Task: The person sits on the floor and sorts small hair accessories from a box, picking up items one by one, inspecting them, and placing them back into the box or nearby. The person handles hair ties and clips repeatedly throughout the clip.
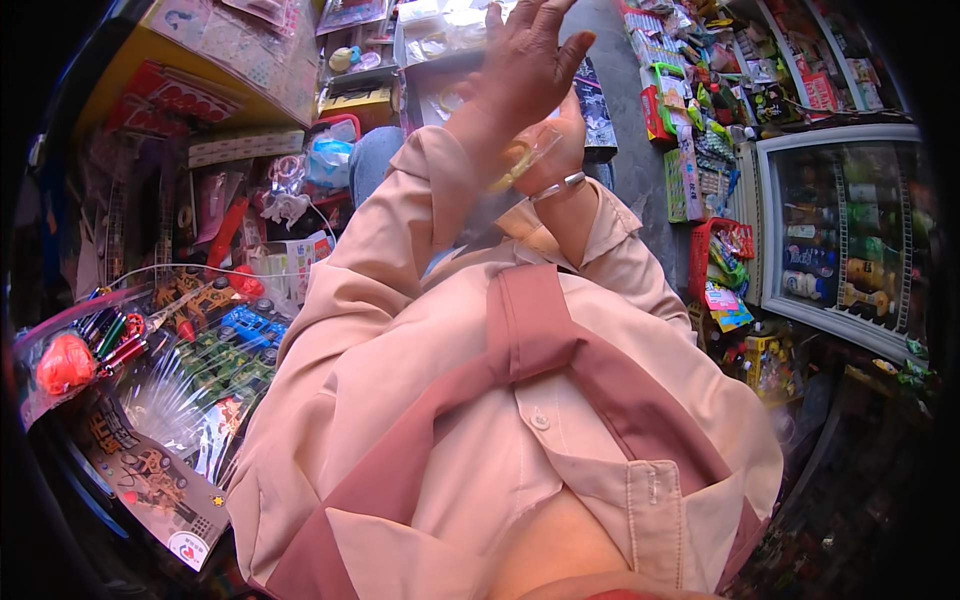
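Note:
My left hand [529, 56] is raised over the open box [409, 97] in front of me, its back to the camera and fingers and thumb apart. It holds nothing that I can see. Just below it is my right hand [562, 146], with a silver bangle [557, 187] at the wrist. A small clear plastic packet [538, 150] with a yellow ring-shaped item [511, 171] lies against the right palm. My left forearm hides part of that hand and its grip. More clear packets [431, 46] lie in a white tray at the box's far side.
To the left are packaged toy vehicles [255, 330], a plastic bag of pens [112, 337] and a white cable [217, 268]. Snack shelves [720, 90], a red basket [701, 259] and a glass-door drinks fridge [840, 225] line the right. Grey floor [630, 112] runs between.

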### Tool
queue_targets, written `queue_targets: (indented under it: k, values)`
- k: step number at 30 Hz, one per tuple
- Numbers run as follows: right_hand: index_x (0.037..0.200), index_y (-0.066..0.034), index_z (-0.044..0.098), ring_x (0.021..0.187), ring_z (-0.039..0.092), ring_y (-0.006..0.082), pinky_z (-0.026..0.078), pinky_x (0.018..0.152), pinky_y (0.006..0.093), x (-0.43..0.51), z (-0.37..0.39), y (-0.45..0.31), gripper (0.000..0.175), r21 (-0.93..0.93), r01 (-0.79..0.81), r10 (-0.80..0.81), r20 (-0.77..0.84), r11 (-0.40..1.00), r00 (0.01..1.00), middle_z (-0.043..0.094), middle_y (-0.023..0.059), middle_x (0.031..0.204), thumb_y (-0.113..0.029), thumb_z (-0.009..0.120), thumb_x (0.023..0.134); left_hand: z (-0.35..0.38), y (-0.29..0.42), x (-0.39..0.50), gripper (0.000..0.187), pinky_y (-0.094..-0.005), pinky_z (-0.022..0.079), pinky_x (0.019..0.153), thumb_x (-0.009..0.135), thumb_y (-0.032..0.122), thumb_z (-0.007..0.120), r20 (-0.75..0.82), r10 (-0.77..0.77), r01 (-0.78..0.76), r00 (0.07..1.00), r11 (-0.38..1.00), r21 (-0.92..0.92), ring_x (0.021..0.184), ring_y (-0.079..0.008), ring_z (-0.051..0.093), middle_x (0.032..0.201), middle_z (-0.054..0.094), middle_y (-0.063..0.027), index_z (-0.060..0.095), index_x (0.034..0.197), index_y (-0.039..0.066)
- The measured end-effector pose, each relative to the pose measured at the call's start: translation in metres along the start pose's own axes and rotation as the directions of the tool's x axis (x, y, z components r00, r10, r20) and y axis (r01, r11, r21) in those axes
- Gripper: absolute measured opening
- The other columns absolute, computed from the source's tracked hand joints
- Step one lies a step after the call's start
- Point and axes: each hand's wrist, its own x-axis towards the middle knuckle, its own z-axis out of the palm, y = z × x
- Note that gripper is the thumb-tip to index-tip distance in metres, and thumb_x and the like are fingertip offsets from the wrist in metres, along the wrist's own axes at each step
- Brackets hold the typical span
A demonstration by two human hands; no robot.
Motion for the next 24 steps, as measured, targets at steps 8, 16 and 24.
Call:
queue_targets:
  k: [8,16,24]
  values:
    - [0.142,-0.0033,0.035,0.128,0.044,0.0346,0.033,0.109,0.0468,-0.008,-0.036,0.028,0.086,0.357,-0.332,0.307,0.128,0.873,0.943,0.043,0.0188,0.141,-0.070,0.036,0.088,-0.002,-0.020,0.027,0.043,-0.0428,0.037,0.104,0.097,0.029,0.049,-0.194,-0.095,0.068,0.976,0.988,-0.140,0.119,-0.0399,0.050,0.125,0.055,-0.0264,0.052,0.126,-0.004]
    - [0.132,-0.0053,0.044,0.116,0.054,0.0358,0.046,0.096,0.0469,-0.011,-0.015,0.021,0.067,0.043,0.050,-0.036,-0.277,0.998,0.960,0.047,0.0195,0.134,-0.060,0.041,0.093,-0.048,-0.013,0.010,0.058,-0.0498,0.025,0.108,0.094,0.046,0.050,0.113,-0.163,0.190,0.980,0.934,-0.303,0.129,-0.0368,0.042,0.137,0.047,-0.0205,0.047,0.135,0.006]
    - [0.131,-0.0050,0.045,0.115,0.054,0.0345,0.047,0.094,0.0463,0.019,-0.034,0.007,0.060,-0.212,0.079,-0.120,-0.187,0.974,0.975,0.049,0.0192,0.132,-0.054,0.041,0.095,-0.026,0.025,-0.067,0.063,-0.0574,0.010,0.113,0.089,0.056,0.053,0.330,0.132,-0.147,0.935,0.989,0.020,0.143,-0.0330,0.022,0.152,0.031,-0.0123,0.045,0.141,0.023]
